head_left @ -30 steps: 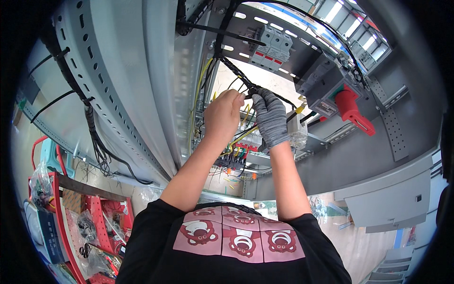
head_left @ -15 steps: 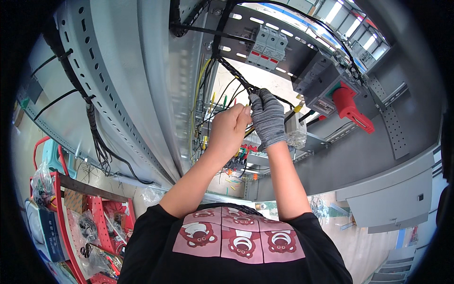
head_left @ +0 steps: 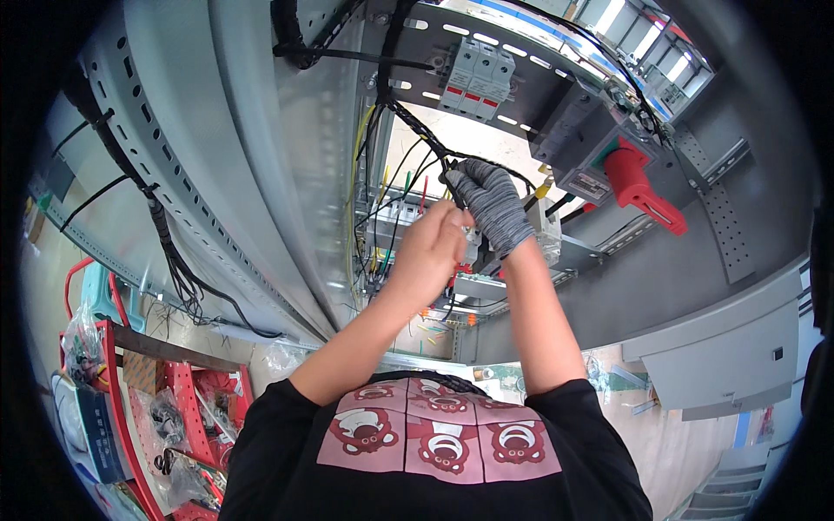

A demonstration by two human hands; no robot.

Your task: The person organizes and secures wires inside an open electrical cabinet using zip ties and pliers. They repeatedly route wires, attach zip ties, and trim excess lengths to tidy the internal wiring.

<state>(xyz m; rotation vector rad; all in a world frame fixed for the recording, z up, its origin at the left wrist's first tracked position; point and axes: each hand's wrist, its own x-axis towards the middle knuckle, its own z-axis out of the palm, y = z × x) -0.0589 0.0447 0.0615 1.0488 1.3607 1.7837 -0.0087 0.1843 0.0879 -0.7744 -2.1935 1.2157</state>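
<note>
Where the black wire bundle (head_left: 417,130) comes down from the top of the grey cabinet and fans out, both hands meet on it in the middle of the view. The right hand (head_left: 491,204), in a grey knitted glove, has its grip closed around the loose black wires just below the bundle's end, fingers curled over them. The left hand (head_left: 432,252), bare, sits just beneath and touching the gloved one, its fingers pinched together at the same spot; what exactly it has hold of cannot be told, since the gloved hand and its own knuckles hide the fingertips. Behind the hands stands a small pale component (head_left: 546,227) with coloured wire ends, yellow, green and red, sticking out near it.

Above the hands, a perforated grey rail carries a row of white circuit breakers (head_left: 478,78) with red marks on their faces. To the right of that sits a dark grey switch box with a large red handle (head_left: 641,187) pointing down and to the right. Left of the hands, a slotted grey upright (head_left: 165,187) runs diagonally, with more black cables (head_left: 178,260) tied along it and hanging off its lower end. Yellow-green wires (head_left: 358,200) run down inside the cabinet edge.

Low on the left stands a red metal rack (head_left: 187,391) holding clear bags of small parts.
</note>
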